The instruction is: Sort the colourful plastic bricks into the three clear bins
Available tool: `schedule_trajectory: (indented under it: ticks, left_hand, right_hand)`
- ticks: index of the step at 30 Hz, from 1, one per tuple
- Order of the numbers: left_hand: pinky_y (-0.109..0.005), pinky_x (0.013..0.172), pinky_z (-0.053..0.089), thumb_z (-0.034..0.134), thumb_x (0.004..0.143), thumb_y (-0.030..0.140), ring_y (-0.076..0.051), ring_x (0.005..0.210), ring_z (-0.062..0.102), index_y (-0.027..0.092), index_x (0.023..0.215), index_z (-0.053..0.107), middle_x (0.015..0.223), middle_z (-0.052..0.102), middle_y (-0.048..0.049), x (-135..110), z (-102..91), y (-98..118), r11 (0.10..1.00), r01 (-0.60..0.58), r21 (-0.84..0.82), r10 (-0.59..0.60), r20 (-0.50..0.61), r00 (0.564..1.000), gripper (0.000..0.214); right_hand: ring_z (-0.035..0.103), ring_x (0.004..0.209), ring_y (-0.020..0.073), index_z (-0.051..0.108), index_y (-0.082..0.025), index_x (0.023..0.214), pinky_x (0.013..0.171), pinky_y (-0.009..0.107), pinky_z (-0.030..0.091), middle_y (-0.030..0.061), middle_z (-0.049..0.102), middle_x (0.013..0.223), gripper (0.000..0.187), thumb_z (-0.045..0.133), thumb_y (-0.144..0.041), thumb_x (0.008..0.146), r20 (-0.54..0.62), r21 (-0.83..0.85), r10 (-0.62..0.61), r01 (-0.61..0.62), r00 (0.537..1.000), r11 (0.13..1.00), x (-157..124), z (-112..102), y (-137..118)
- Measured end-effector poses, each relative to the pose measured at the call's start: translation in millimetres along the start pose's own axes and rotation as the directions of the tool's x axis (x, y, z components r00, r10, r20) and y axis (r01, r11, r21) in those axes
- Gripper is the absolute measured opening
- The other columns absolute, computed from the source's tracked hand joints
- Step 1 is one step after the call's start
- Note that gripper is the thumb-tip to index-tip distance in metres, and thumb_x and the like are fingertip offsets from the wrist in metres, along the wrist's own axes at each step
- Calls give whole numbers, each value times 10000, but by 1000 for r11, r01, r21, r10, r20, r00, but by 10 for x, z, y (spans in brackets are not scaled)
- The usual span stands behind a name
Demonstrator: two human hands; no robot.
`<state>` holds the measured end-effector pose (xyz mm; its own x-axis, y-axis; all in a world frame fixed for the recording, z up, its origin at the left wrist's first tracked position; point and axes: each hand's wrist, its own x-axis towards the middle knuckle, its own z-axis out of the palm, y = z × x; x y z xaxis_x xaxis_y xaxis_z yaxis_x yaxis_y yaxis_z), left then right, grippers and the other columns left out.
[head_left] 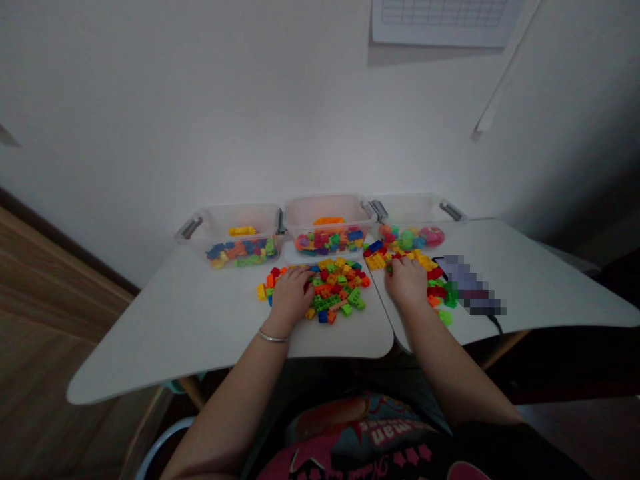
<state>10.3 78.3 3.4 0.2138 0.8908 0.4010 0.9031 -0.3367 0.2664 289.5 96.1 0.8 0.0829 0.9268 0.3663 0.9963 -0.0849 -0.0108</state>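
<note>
A loose heap of toy building bricks point(345, 280), in yellow, orange, green, red and blue, lies on the white tabletop. My left hand point(293, 293), with a silver bangle at the wrist, rests over the heap's left side, thumb apart from the bent fingers. To the right, my right hand point(407, 283) is curled down at a second group of pieces, with a green building brick at its fingertips. Yellow bricks point(420, 257) lie just beyond that hand. Red and green pieces point(443, 293) lie to its right. Both palms are hidden from view.
Three clear plastic boxes, left point(240, 223), middle point(327, 210) and right point(415, 213), stand along the wall with coloured pieces inside. A pixelated phone-like object point(467, 283) with a cable lies at the right. A seam divides the white table point(190, 320). Its front edge is near my body.
</note>
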Motion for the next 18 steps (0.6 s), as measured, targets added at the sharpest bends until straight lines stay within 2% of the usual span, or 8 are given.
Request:
schedule_trajectory:
  ticks: [8,10,12,15,18]
  left_hand:
    - [-436,1086,446,506,838,173,-244,1197,587,207,1106,714,1259,680,-65,4,5,-5,1000,-4,-8,4,-13,1000,341]
    - [-433,1088,445,503,841,173,-246,1196,587,201,1101,715,1261,679,-67,4,0,-1,1000,-6,-8,6,-11,1000,337]
    - [-430,1088,444,502,845,175,-247,1194,587,196,1101,715,1265,677,-67,4,-5,2,1000,-4,-6,4,-8,1000,334]
    - [-427,1090,440,498,852,178,-247,1191,588,189,1104,715,1266,675,-69,4,-8,2,1000,0,-2,0,-2,1000,332]
    - [-425,1092,436,499,857,181,-248,1193,586,181,1110,712,1266,676,-71,3,-4,-4,1000,-3,0,3,-1,1000,331]
  right_hand:
    - [576,1045,331,675,-103,1032,853,424,399,192,694,1052,281,511,-268,873,1,21,21,-21,1000,1000,1,32,-18]
    - [581,1025,328,667,-109,1045,871,435,398,182,697,1036,289,516,-281,869,-38,81,35,-32,999,996,6,41,-20]
    - [587,1017,312,653,-122,1094,889,429,413,161,693,1046,318,528,-294,858,-92,225,43,-21,995,974,21,39,-26]
    - [596,974,265,658,-129,1074,883,385,457,143,676,1030,318,521,-304,846,-186,507,50,52,981,861,67,-1,-51]
    - [593,846,220,666,-139,1026,818,356,492,118,656,958,311,494,-332,852,-254,685,86,116,964,719,150,-97,-105]
